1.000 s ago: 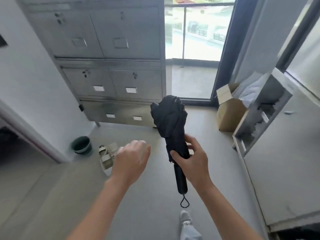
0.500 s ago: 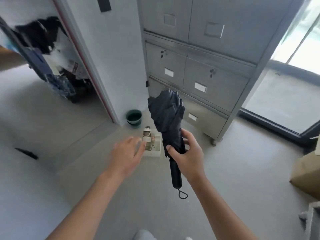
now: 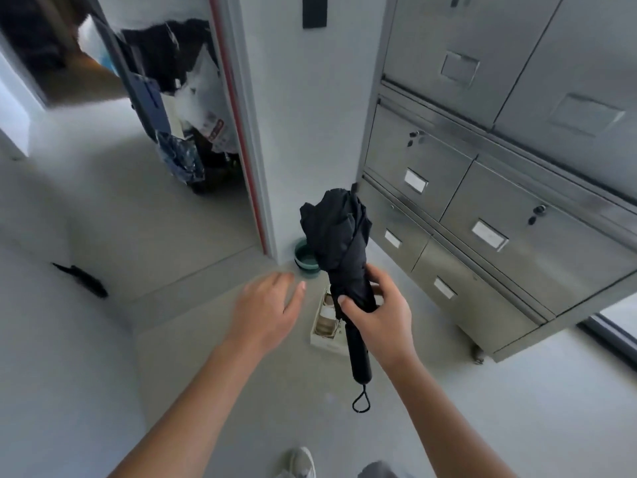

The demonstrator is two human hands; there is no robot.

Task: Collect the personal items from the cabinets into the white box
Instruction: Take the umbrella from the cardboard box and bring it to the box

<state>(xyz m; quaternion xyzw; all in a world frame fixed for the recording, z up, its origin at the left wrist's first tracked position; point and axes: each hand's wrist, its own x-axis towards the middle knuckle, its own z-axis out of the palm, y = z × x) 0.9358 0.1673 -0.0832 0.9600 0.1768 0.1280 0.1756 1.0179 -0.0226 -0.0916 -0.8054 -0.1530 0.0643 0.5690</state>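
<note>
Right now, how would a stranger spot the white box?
Find the steel cabinet on the right. On the floor near its lowest drawers sits the white box, partly behind the black umbrella. Unlike the round green bowl, it is rectangular.

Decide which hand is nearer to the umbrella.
Right. The right hand holds the umbrella around its folded canopy, just above the handle. The left hand hovers open to the umbrella's left, not touching it.
</note>
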